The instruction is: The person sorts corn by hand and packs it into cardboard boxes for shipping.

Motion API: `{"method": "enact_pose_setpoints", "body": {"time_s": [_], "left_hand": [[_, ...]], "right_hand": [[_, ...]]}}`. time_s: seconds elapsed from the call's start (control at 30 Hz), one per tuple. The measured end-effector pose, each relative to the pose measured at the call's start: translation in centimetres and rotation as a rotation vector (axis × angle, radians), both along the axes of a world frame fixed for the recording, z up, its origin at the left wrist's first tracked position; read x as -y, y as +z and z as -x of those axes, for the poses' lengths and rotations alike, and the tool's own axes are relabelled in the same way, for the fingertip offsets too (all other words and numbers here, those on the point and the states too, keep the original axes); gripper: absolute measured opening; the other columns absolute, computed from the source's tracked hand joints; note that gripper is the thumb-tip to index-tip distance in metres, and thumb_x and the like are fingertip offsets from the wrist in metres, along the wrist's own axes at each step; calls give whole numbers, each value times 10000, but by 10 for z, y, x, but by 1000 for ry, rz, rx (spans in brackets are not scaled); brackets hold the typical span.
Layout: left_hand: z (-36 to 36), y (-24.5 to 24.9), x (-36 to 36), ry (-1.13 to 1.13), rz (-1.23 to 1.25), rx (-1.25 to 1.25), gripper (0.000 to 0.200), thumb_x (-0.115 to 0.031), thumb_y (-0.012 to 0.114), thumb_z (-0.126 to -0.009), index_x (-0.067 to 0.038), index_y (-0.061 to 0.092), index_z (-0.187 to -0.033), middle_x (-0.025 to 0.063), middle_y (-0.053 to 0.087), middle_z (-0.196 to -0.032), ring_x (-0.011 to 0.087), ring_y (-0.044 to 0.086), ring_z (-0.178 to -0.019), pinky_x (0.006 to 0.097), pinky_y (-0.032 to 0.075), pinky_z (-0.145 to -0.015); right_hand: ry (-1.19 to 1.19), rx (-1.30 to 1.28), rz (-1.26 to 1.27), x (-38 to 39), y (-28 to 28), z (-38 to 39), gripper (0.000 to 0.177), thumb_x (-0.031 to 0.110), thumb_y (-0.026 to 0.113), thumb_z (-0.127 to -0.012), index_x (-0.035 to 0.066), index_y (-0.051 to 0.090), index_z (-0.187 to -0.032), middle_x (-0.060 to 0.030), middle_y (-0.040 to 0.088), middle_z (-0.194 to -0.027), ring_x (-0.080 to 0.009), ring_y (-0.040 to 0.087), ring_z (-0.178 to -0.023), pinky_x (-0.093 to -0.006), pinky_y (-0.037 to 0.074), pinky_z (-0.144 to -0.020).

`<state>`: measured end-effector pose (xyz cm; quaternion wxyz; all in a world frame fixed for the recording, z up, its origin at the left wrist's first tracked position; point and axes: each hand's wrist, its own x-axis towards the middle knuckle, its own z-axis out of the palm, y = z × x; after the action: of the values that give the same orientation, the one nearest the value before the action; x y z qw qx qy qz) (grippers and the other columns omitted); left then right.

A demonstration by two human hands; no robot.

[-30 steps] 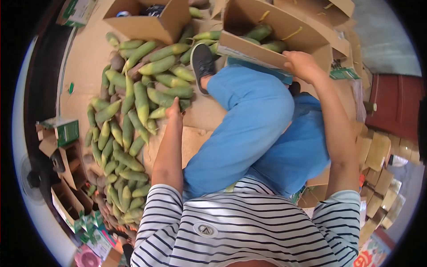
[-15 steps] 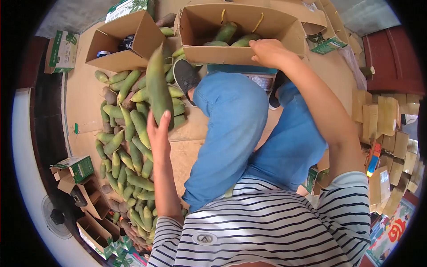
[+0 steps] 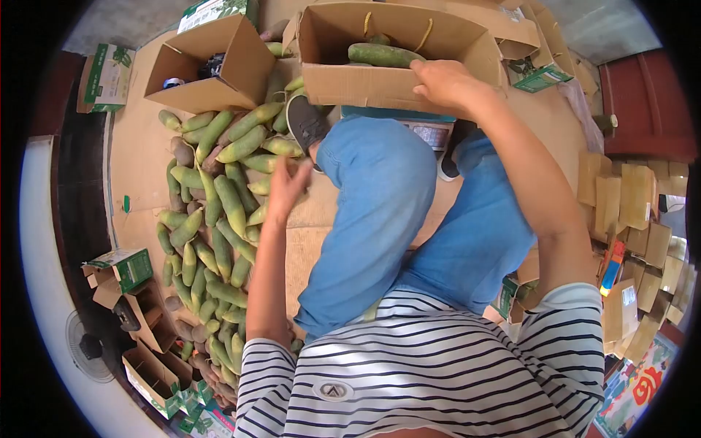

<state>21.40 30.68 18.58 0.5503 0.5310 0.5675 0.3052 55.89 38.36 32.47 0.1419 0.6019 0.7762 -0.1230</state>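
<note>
My left hand (image 3: 288, 187) is over the right side of a big pile of green radishes (image 3: 232, 204), fingers apart and nothing in it. At the top centre stands an open cardboard box (image 3: 365, 86) with yellow rope handles, on top of a blue-edged scale (image 3: 431, 133). A long green radish (image 3: 383, 55) lies crosswise in this box, partly over others. My right hand (image 3: 444, 79) grips the near edge of the box near its right end, fingers bent over the rim.
Left of the box, another open carton (image 3: 212, 95) holds dark items. Green-printed cartons stand at upper left (image 3: 109, 79) and upper right (image 3: 539, 77). A fan (image 3: 90, 347) is at lower left, and stacked cardboard (image 3: 635, 193) is on the right.
The radish my left hand held is out of it, and a radish now lies crosswise in the box. My left hand has moved slightly right and opened. My right hand stays at the box edge.
</note>
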Motion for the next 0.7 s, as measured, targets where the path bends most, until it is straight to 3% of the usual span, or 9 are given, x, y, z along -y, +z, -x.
{"method": "enact_pose_setpoints", "body": {"time_s": [0.13, 0.17, 0.2, 0.3, 0.43, 0.7], "left_hand": [[67, -81, 97, -191, 203, -389, 595, -292, 667, -821, 41, 432, -1253, 172, 628, -952, 165, 603, -755, 304, 489, -666], [71, -73, 114, -137, 341, -343, 594, -303, 662, -824, 43, 434, -1251, 178, 624, -967, 179, 608, -768, 303, 490, -675], [74, -64, 127, -83, 477, -297, 594, -314, 656, -828, 45, 437, -1248, 183, 621, -982, 193, 614, -781, 302, 490, -684], [86, -79, 158, 35, 557, -199, 582, -311, 655, -832, 52, 443, -1236, 170, 617, -984, 203, 612, -777, 297, 491, -682], [90, -110, 175, 23, 465, -119, 539, -284, 651, -837, 49, 460, -1215, 174, 612, -984, 203, 610, -789, 289, 488, -651], [78, -116, 190, -43, 387, -192, 510, -261, 641, -837, 48, 468, -1204, 179, 605, -972, 236, 598, -812, 312, 480, -691]], "right_hand": [[29, -27, -32, 0, 11, -6, 346, 276, 558, -868, 6, 508, -1078, -190, 595, -1067, -331, 559, -1031, -441, 456, -847], [38, -34, -47, -1, 10, -8, 344, 284, 552, -871, 14, 510, -1081, -187, 591, -1076, -329, 554, -1040, -439, 453, -853], [16, -21, -76, -4, 10, -10, 416, 337, 511, -890, 42, 490, -1182, -176, 570, -1110, -344, 543, -1035, -424, 449, -868], [-12, -110, -227, -3, 21, -12, 439, 352, 514, -890, 50, 492, -1207, -167, 569, -1131, -333, 541, -1052, -419, 444, -882], [-46, -119, -283, 0, 24, -13, 424, 380, 483, -907, 57, 519, -1178, -155, 578, -1113, -327, 549, -1032, -418, 444, -877], [-14, -56, -170, 4, 22, -20, 388, 375, 489, -904, 55, 538, -1118, -144, 592, -1038, -319, 555, -1007, -425, 443, -850]]}}
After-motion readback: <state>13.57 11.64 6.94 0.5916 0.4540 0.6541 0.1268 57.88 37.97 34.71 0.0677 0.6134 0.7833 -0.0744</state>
